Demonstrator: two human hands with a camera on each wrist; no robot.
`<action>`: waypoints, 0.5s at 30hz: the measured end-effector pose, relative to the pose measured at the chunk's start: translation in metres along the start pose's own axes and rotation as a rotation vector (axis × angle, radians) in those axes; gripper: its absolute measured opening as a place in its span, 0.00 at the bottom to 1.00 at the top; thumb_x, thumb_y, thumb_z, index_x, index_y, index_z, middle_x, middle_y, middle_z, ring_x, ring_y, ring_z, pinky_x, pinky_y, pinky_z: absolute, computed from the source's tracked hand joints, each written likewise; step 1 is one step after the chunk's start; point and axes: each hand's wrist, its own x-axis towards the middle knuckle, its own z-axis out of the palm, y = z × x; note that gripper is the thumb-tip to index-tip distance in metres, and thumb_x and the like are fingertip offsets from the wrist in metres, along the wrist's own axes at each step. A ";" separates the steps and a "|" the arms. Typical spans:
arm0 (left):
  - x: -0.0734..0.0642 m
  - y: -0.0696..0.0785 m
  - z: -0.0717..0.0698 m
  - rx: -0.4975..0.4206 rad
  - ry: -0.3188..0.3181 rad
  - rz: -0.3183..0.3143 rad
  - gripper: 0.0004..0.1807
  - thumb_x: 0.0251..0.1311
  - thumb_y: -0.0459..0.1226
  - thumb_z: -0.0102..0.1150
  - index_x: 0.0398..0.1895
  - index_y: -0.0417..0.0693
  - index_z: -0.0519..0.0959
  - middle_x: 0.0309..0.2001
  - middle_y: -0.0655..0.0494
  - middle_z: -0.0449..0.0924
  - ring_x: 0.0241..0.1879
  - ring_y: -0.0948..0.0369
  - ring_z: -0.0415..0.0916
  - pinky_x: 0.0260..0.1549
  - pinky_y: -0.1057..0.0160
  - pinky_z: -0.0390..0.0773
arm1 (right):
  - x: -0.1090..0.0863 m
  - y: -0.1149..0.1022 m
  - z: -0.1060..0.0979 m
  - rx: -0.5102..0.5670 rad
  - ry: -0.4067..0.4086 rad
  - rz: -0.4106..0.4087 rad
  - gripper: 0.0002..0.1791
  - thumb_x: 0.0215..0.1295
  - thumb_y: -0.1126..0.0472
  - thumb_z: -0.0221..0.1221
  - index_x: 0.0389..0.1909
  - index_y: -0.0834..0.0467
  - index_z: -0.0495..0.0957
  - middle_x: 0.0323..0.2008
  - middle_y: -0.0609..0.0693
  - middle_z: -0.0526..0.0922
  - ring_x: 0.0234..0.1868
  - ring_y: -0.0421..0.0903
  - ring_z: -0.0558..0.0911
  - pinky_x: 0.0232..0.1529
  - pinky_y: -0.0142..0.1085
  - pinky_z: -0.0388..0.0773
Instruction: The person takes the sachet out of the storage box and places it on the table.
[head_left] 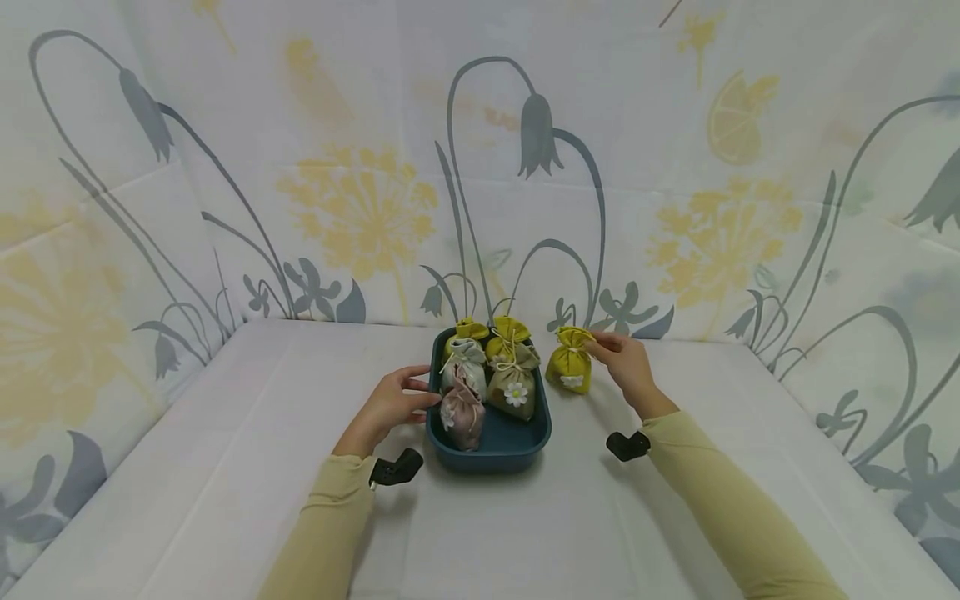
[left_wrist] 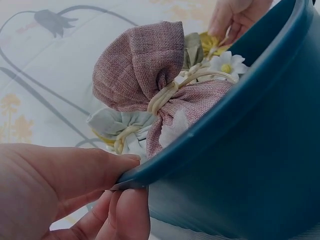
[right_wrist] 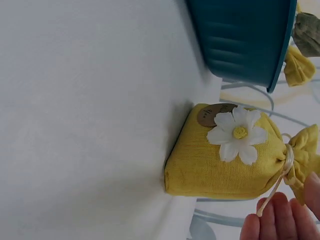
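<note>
As the left hand (head_left: pixel 386 407) pinches a bin (head_left: pixel 491 462) of five pouches (head_left: pixel 465 419), the right (head_left: pixel 627 367) grips another pouch (head_left: pixel 568 365).

Mid-frame in the head view, the pale bag (head_left: pixel 467 365) is hiding most of a yellow bag (head_left: pixel 470 329), and both sleeves (head_left: pixel 327 517) are running off the bottom edge. In the left wrist view, the tray (left_wrist: pixel 250 150) is covering the base of the pink bag (left_wrist: pixel 145 67) — its pale ornament (left_wrist: pixel 175 130) is blurring, perhaps a flower. In the right wrist view's lower right, the edge is cutting the right hand (right_wrist: pixel 286 217); higher up, a white flower (right_wrist: pixel 239 132) is overlapping a brown label (right_wrist: pixel 206 116) — its lettering is looking too small to read.
</note>
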 end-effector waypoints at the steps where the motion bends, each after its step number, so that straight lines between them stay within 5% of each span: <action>1: 0.000 0.000 0.000 0.000 0.000 0.001 0.32 0.57 0.29 0.61 0.66 0.42 0.64 0.52 0.38 0.70 0.32 0.58 0.76 0.31 0.62 0.81 | -0.001 0.001 -0.001 -0.005 0.001 -0.004 0.22 0.66 0.59 0.56 0.57 0.68 0.71 0.52 0.66 0.75 0.52 0.56 0.74 0.54 0.46 0.70; 15: 0.002 -0.002 0.000 0.005 0.009 -0.014 0.32 0.56 0.29 0.61 0.66 0.43 0.64 0.52 0.39 0.70 0.34 0.57 0.77 0.32 0.61 0.81 | -0.027 0.002 -0.016 -0.120 0.025 -0.007 0.22 0.64 0.59 0.58 0.54 0.69 0.74 0.45 0.64 0.79 0.48 0.55 0.76 0.50 0.45 0.72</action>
